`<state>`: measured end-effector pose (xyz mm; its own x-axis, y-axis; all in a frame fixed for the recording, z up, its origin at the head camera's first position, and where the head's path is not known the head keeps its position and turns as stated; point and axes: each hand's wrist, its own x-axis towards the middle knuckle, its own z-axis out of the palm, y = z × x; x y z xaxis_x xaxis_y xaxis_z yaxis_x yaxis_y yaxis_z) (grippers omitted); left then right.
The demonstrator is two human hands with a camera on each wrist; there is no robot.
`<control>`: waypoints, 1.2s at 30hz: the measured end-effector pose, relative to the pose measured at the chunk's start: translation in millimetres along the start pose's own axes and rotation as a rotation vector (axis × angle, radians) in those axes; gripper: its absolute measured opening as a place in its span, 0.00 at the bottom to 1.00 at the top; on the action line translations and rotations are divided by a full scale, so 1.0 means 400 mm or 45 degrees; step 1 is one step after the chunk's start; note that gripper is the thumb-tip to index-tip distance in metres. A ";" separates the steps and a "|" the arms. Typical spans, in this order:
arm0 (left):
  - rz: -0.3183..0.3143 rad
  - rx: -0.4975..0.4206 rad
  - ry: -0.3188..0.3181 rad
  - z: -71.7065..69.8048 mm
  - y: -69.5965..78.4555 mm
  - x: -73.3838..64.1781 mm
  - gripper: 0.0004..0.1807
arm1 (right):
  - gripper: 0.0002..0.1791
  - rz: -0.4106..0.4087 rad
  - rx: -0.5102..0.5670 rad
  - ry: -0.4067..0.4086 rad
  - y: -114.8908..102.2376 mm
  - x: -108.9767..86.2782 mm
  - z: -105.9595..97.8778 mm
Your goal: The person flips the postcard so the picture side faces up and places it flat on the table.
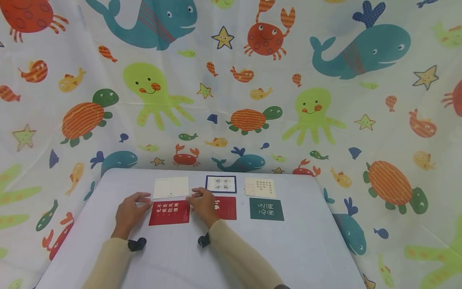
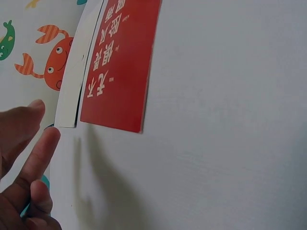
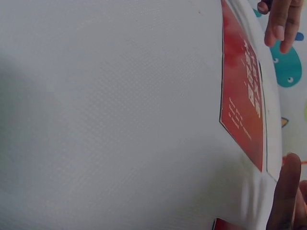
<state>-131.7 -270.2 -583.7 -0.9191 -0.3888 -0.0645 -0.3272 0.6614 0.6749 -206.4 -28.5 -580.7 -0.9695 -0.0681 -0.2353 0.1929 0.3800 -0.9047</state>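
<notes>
A red card (image 1: 169, 214) with white Chinese characters lies flat on the white table, just below a plain cream card (image 1: 171, 187). Left of these two is my left hand (image 1: 130, 212), its fingers loosely bent; the left wrist view shows a gap between its fingers (image 2: 42, 151) and the cards. My right hand (image 1: 204, 205) hovers at their right side, near the corner where they meet, and partly covers a second red card (image 1: 228, 210). Its finger (image 3: 285, 191) appears close to the cream card's corner in the right wrist view; contact is unclear. Neither hand holds anything.
Behind the second red card lies a blue-bordered card (image 1: 221, 190). Further right, a beige card (image 1: 260, 188) sits above a dark green card (image 1: 267, 209). A curtain (image 1: 223, 80) printed with sea animals hangs behind the table (image 1: 306, 249).
</notes>
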 end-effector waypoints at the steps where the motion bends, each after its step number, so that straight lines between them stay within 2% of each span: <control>1: 0.000 -0.002 -0.003 -0.001 0.001 0.003 0.26 | 0.21 0.001 0.002 0.000 -0.001 0.002 -0.001; 10: 0.004 -0.001 -0.015 -0.012 0.004 0.025 0.26 | 0.21 -0.015 -0.014 -0.021 -0.003 0.022 0.003; 16: -0.050 -0.003 -0.055 -0.019 0.005 0.047 0.27 | 0.23 -0.024 0.006 -0.043 -0.008 0.022 0.004; 27: -0.080 -0.025 -0.088 -0.008 0.007 0.091 0.28 | 0.26 -0.001 0.011 -0.058 -0.020 0.049 0.022; 36: -0.060 -0.023 -0.101 -0.008 0.018 0.112 0.28 | 0.26 -0.062 -0.016 -0.064 -0.038 0.069 0.026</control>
<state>-174.4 -285.0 -579.3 -0.9174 -0.3670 -0.1540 -0.3672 0.6315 0.6829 -234.5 -45.9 -577.0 -0.9690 -0.1327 -0.2086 0.1432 0.3866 -0.9111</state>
